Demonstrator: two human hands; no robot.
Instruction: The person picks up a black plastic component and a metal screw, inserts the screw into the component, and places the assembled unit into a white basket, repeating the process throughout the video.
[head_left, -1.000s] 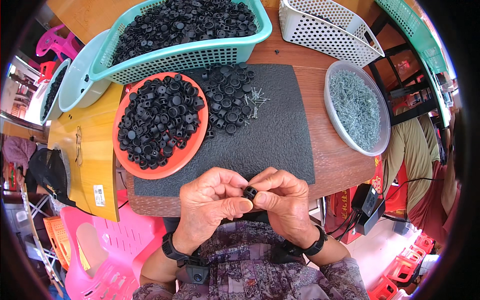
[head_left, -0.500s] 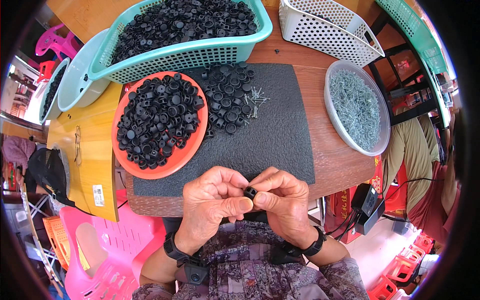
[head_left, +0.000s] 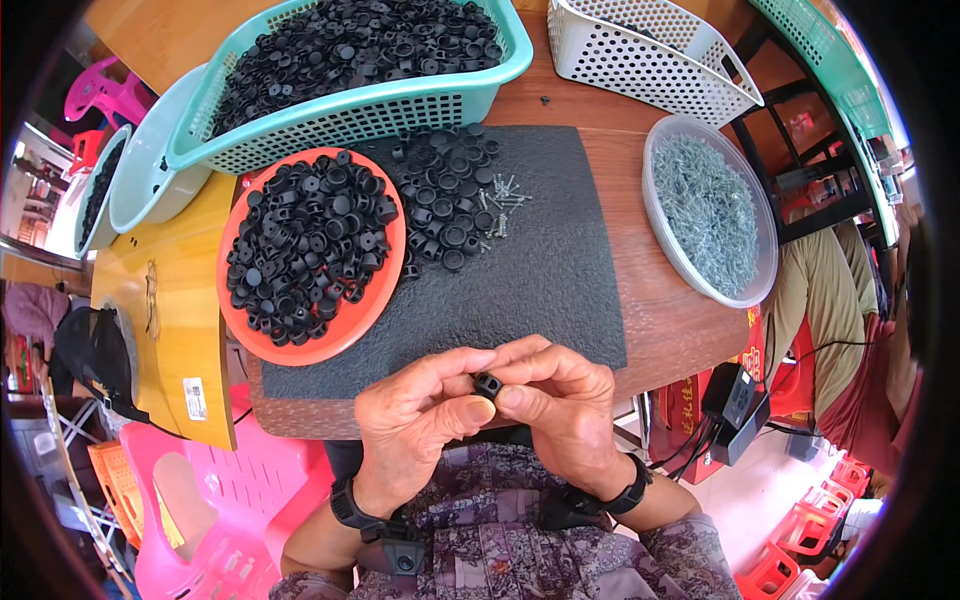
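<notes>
A small black plastic part (head_left: 487, 384) with a hole in its side is pinched between my two hands, just above the front edge of the table. Thumb and fingertips of my left hand (head_left: 418, 402) close on it from one side. My right hand (head_left: 562, 402) grips it from the other with thumb and index finger. Beyond the hands lies a dark textured mat (head_left: 540, 280). On it are a heap of black round caps (head_left: 450, 195) and a few loose screws (head_left: 508, 193). An orange-red plate (head_left: 345, 335) piled with black parts overlaps the mat's left side.
A teal basket (head_left: 380, 105) full of black parts stands behind the plate. At the right is a clear round tub (head_left: 705, 215) of screws, with a white perforated basket (head_left: 650, 65) behind it. A pink chair (head_left: 215, 480) is at lower left; another person's legs (head_left: 815, 300) show at right.
The black part has shifted slightly left and turned in my fingers. My left fingers are straighter and my left hand has moved a little left. The whole view has shifted slightly.
</notes>
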